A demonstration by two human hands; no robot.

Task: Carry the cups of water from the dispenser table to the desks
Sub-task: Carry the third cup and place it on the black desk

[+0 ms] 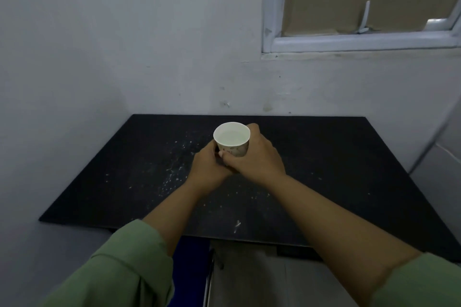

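Note:
A white paper cup (232,138) with a faint print holds water nearly to its rim. Both hands wrap it over the middle of a black desk top (324,169). My left hand (208,166) cups its left side and bottom. My right hand (254,154) closes around its right side, thumb across the front. Whether the cup's base touches the desk is hidden by the fingers. Green sleeves cover both forearms near the bottom of the view.
The desk sits in a corner, with a grey wall (74,70) on the left and behind. A white-framed window (361,42) is above at the right. White specks dot the desk top. A pale panel (444,152) borders the right edge.

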